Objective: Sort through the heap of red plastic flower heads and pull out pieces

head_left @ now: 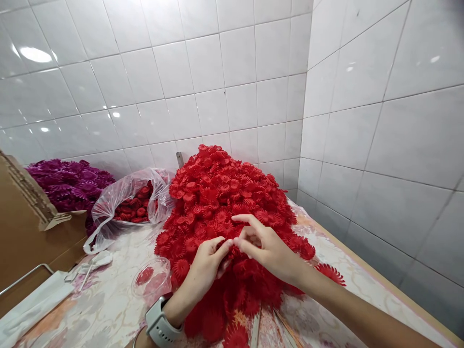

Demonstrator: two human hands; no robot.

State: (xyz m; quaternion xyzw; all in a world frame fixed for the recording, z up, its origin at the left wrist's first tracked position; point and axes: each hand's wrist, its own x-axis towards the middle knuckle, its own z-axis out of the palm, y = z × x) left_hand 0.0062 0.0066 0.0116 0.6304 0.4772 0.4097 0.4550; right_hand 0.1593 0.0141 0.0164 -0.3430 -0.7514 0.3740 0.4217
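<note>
A big heap of red artificial flower heads (224,188) rises in the middle of the table. Over its front slope, my left hand (208,263) is closed in a pinch, thumb against forefinger. My right hand (266,244) meets it fingertip to fingertip, its thumb pinched in and one finger stretched out above. Whatever is between the fingertips is too small or hidden to make out. Red petals lie right behind and below both hands. A pale smartwatch (163,324) is strapped on my left wrist.
A clear plastic bag (108,198) holds darker red pieces; purple flowers (72,181) pile behind a cardboard box (32,232). Beside my left wrist stands a clear round tub (165,280) with red bits. Thin sticks (284,328) lie at the front. Tiled walls (268,106) close off the back and right.
</note>
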